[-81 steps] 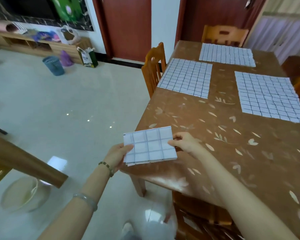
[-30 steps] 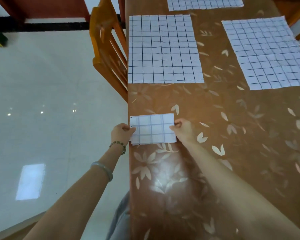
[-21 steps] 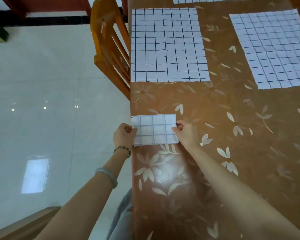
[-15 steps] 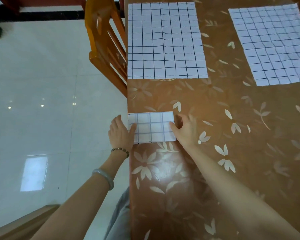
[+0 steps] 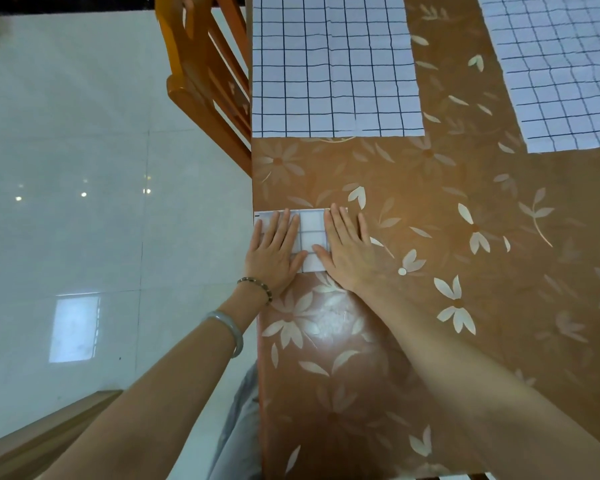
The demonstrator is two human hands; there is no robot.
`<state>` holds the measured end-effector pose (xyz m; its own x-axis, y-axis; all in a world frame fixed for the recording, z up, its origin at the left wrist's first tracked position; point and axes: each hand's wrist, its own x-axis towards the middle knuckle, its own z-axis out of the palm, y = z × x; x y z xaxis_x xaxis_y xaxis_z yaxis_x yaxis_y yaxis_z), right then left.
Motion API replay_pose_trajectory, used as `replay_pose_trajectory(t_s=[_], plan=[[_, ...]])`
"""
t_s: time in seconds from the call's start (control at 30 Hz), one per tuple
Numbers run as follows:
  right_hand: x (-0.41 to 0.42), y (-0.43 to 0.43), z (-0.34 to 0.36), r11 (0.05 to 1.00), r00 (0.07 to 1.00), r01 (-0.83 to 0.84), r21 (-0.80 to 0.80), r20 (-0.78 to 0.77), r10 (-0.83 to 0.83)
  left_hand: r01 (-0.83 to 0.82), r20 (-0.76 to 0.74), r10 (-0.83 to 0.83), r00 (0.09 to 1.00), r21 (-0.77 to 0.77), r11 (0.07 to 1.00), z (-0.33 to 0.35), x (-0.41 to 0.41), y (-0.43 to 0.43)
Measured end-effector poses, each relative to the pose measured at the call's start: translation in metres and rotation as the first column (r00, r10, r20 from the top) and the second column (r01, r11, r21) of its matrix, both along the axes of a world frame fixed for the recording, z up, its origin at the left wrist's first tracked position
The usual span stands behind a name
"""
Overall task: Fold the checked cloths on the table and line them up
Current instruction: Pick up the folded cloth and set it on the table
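I see the folded cloth [image 5: 310, 237] lying flat at the left edge of the table [image 5: 430, 209], its left end flush with that edge. My left hand [image 5: 274, 252] lies palm down on the cloth's left part, fingers straight and together, gripping nothing, just flat on the fabric. My right hand [image 5: 349, 251] lies palm down on the cloth's right end, spilling past it onto the table, fingers likewise extended and gripping nothing. Between the two hands a strip of the cloth's checks shows.

I count three checked cloths in view: the folded one and two spread open. The first open cloth [image 5: 333, 64] lies beyond the folded cloth, along the same table edge, well apart from it. The second open cloth [image 5: 561, 71] lies beyond and to the right of the folded cloth, cut off by the frame. One wooden chair [image 5: 205, 74] stands beyond the folded cloth, against the table's edge beside the first open cloth. I see no containers.
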<state>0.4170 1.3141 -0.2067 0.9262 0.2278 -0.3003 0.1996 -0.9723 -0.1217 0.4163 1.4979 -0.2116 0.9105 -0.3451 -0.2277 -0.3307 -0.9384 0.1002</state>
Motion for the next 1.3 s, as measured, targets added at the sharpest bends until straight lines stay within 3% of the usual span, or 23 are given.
replay_pose_trajectory(t_s=[0.2, 0.3, 0.37, 0.47, 0.63, 0.77, 0.83, 1.07, 1.3], plan=[[0.018, 0.0, 0.036, 0.99, 0.996, 0.036, 0.133, -0.086, -0.024, 0.015, -0.025, -0.012, 1.0, 0.126, 0.992, 0.031, 0.012, -0.011], [0.026, -0.001, 0.07, 0.933, 0.996, 0.086, 0.35, -0.055, -0.071, 0.023, 0.04, -0.024, 0.999, 0.022, 0.999, 0.065, 0.023, -0.017], [0.023, -0.002, 0.091, 0.883, 0.995, 0.094, 0.459, -0.072, -0.069, 0.025, 0.064, -0.015, 0.998, -0.159, 0.987, 0.09, 0.02, -0.018], [0.005, -0.013, 0.122, 0.84, 0.978, 0.154, 0.52, -0.204, -0.053, -0.043, 0.043, 0.071, 0.997, -0.468, 0.883, 0.128, -0.002, -0.014], [-0.037, -0.04, 0.174, 0.823, 0.97, 0.207, 0.53, -0.22, -0.102, -0.221, -0.127, 0.187, 0.974, -0.708, 0.671, 0.171, -0.052, -0.011], [-0.08, -0.033, 0.206, 0.637, 0.964, 0.264, 0.724, -0.18, -0.195, -0.301, -0.215, 0.254, 0.943, -0.877, 0.374, 0.196, -0.092, -0.015], [-0.107, -0.03, 0.22, 0.556, 0.957, 0.272, 0.785, -0.158, -0.244, -0.284, -0.217, 0.236, 0.947, -0.911, 0.3, 0.206, -0.115, -0.017], [-0.19, -0.034, 0.252, 0.388, 0.925, 0.229, 0.893, -0.075, -0.373, -0.223, -0.175, 0.206, 0.963, -0.944, 0.241, 0.233, -0.179, -0.02], [-0.303, -0.037, 0.272, 0.367, 0.894, 0.192, 0.91, -0.008, -0.448, -0.158, -0.137, 0.107, 0.985, -0.963, 0.22, 0.248, -0.271, -0.008]])
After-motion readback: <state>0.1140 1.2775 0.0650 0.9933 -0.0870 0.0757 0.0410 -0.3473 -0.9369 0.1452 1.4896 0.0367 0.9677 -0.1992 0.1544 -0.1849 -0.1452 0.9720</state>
